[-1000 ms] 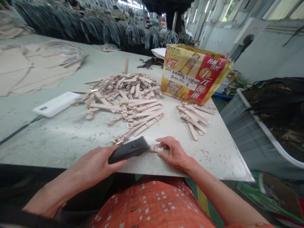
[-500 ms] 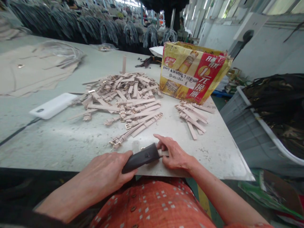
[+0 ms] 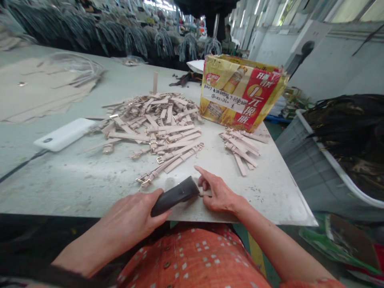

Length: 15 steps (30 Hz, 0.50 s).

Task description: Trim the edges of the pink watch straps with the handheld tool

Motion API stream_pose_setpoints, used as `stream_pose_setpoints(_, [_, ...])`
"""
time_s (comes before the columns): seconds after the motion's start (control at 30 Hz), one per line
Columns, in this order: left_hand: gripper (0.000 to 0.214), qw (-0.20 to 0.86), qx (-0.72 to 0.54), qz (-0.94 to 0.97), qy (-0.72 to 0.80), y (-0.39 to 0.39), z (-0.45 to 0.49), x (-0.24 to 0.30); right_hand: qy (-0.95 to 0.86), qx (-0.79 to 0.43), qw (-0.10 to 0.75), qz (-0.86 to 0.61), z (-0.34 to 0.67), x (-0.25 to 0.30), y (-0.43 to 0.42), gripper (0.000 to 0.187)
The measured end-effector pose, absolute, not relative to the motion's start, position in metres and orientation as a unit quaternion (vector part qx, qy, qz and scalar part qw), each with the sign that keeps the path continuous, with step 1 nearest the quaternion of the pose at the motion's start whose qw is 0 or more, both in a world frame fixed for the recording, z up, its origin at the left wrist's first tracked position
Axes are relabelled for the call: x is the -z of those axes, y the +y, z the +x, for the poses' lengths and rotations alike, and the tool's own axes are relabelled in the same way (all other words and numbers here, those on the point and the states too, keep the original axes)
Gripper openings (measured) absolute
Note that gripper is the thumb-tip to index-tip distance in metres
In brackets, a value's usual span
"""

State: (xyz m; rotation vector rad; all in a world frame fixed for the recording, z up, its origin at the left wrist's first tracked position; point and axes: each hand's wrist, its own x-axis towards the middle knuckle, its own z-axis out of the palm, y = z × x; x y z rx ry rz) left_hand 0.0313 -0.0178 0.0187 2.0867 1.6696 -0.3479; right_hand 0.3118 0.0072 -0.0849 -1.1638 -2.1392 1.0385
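My left hand (image 3: 136,214) is wrapped round a black handheld tool (image 3: 177,196), held low over the table's front edge. The tool's kind cannot be made out. My right hand (image 3: 220,194) pinches a short pale beige strap (image 3: 205,193) between thumb and fingers, its index finger stretched out to the left. The strap's other end disappears behind the tool's right end, so whether they touch is hidden. Beyond the hands lies a large heap of beige buckle straps (image 3: 162,132) with gold-coloured buckles. A smaller pile of straps (image 3: 241,146) sits to the right.
A yellow and red cardboard box (image 3: 240,94) stands behind the small pile. At the left are a white power bank (image 3: 64,134) with a black cable and flat beige pieces (image 3: 30,90). Right of the table (image 3: 279,192), a grey bin (image 3: 318,160) holds dark material.
The black tool's right end has tipped up slightly. My right hand keeps its pinch on the strap, and the whole view has shifted a little.
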Motion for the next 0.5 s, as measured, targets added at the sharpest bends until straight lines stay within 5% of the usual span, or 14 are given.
stream_pose_setpoints(0.5, [0.04, 0.184, 0.102, 0.763, 0.612, -0.006, 0.049, -0.015, -0.766, -0.382, 0.253, -0.451, 0.31, 0.08, 0.006, 0.119])
